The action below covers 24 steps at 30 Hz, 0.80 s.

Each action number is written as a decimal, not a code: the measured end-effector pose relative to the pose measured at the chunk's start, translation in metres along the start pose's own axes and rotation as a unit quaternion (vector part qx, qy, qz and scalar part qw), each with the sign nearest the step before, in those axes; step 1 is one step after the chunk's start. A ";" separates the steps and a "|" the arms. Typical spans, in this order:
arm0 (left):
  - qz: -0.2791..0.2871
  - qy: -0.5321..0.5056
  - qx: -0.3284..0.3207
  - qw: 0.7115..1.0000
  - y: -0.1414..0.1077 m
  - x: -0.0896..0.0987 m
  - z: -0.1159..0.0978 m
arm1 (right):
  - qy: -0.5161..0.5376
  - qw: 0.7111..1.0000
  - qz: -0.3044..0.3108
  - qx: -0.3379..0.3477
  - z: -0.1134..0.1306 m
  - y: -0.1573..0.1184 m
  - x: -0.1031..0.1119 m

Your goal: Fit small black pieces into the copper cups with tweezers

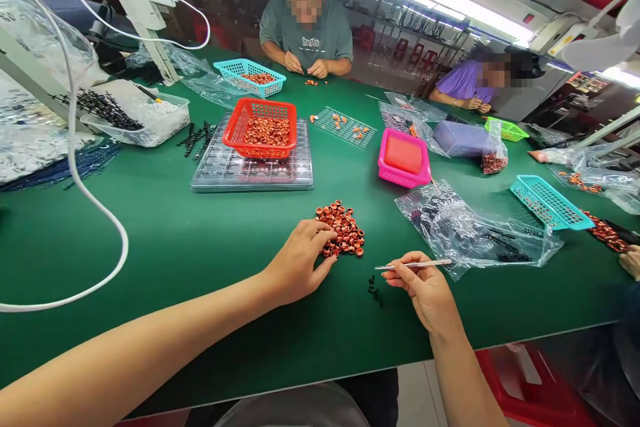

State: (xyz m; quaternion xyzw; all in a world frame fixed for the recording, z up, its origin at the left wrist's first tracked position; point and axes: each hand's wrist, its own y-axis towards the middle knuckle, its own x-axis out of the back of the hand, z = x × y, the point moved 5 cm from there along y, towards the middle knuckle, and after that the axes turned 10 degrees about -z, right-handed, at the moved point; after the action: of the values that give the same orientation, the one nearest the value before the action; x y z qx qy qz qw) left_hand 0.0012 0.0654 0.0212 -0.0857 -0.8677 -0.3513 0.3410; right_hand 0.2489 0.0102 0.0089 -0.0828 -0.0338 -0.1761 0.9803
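A heap of small copper-coloured ring-like caps (345, 230) lies on the green tabletop in front of me. My left hand (300, 257) reaches onto the heap's near left side, fingers curved but apart, thumb spread, with no piece visibly gripped. To the right, my right hand (419, 287) pinches metal tweezers (415, 265) held nearly level, tips pointing left. Just below those tips sit several tiny black parts (373, 289) on the table. Nothing shows between the tweezer tips.
Behind the heap, a red basket (237, 128) of copper caps stands on stacked clear trays (250, 178). A pink basket (404, 177) and clear plastic bags (470, 230) lie right. A white cable (95, 203) hangs left. Co-workers (313, 40) sit across; another's hand (631, 261) shows at far right.
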 end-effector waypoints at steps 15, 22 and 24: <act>0.106 0.016 -0.050 0.993 0.039 -0.048 -0.015 | -0.141 0.986 -0.082 0.041 -0.021 -0.009 0.024; 0.104 0.022 -0.069 0.992 0.035 -0.051 -0.016 | -0.186 0.973 -0.109 0.085 -0.014 -0.017 0.020; 0.093 0.024 -0.081 0.992 0.036 -0.049 -0.018 | -0.129 0.974 -0.155 0.108 -0.008 -0.017 0.022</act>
State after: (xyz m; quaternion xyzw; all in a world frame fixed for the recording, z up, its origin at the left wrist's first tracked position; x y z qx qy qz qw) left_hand 0.0617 0.0848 0.0182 -0.1848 -0.8161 -0.3897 0.3848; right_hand 0.2636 -0.0142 0.0060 0.0082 -0.1909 -0.3090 0.9317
